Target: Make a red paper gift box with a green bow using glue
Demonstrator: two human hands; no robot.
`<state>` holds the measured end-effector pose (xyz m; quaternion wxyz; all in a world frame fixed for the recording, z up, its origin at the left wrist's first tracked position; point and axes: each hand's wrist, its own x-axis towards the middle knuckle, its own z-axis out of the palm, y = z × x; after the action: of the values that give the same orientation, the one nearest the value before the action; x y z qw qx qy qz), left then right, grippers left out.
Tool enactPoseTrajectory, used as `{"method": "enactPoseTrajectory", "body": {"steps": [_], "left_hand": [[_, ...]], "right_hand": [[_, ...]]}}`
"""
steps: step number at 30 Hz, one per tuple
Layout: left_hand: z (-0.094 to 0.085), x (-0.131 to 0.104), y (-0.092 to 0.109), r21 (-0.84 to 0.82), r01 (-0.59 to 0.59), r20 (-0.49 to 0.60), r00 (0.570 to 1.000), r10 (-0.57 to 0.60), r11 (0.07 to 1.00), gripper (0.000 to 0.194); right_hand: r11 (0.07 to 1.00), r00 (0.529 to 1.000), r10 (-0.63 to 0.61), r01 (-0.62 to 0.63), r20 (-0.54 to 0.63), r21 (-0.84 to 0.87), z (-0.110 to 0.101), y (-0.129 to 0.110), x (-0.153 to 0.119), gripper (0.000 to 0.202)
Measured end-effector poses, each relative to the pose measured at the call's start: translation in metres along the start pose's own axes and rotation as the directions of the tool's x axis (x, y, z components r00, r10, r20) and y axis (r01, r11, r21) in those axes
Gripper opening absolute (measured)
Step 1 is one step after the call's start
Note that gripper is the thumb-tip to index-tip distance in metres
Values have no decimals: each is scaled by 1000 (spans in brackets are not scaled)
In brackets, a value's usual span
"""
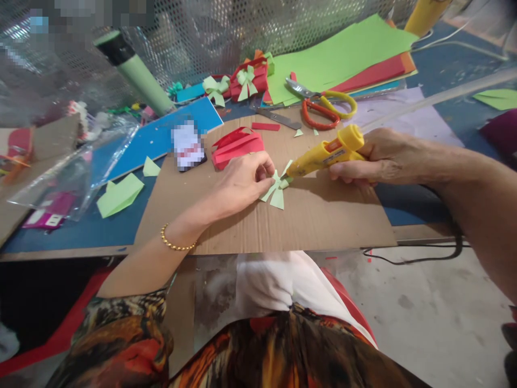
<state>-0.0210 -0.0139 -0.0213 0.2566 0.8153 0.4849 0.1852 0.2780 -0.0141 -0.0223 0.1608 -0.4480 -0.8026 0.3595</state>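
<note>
My left hand (242, 180) pinches the left side of a light green paper bow (278, 195) just above a brown cardboard sheet (226, 229). Wrapped round the handle of a yellow glue gun (319, 158) is my right hand (363, 161), and the gun's dark nozzle meets the middle of the bow. A red folded paper piece (238, 148) lies just behind my left hand. Red and yellow handled scissors (323, 102) rest behind the glue gun.
Green sheets (343, 56) lie at the back, beside two red items with green bows (247, 81). At the left are a phone (188, 145), a blue board (149, 134), green paper pieces (121, 195) and a bottle (139, 78). A black cable (420, 261) hangs at the right edge.
</note>
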Motion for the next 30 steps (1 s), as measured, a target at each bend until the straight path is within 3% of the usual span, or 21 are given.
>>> {"method": "enactPoseTrajectory", "body": {"steps": [6,10,16,21,30], "left_hand": [[1,0,0,33,-18,-2,1000,18,999,7],[3,1,-2,38,-10,1,1000,10,999,3],[1,1,1,82,-21,-8,1000,21,996,21],[0,-1,4,99,-13,0,1000,13,995,23],[0,-2,3,104,-26,-20,999,28,994,26]], "right_hand": [[999,999,-39,39,1,-21,1,4,1,66],[997,1000,-21,21,0,-68,1,5,1,72],[996,1000,28,-27,5,-87,0,8,-1,80],[994,996,79,-81,-32,-71,1,4,-2,84],[998,999,13,-15,-36,-60,4,-2,1,77]]}}
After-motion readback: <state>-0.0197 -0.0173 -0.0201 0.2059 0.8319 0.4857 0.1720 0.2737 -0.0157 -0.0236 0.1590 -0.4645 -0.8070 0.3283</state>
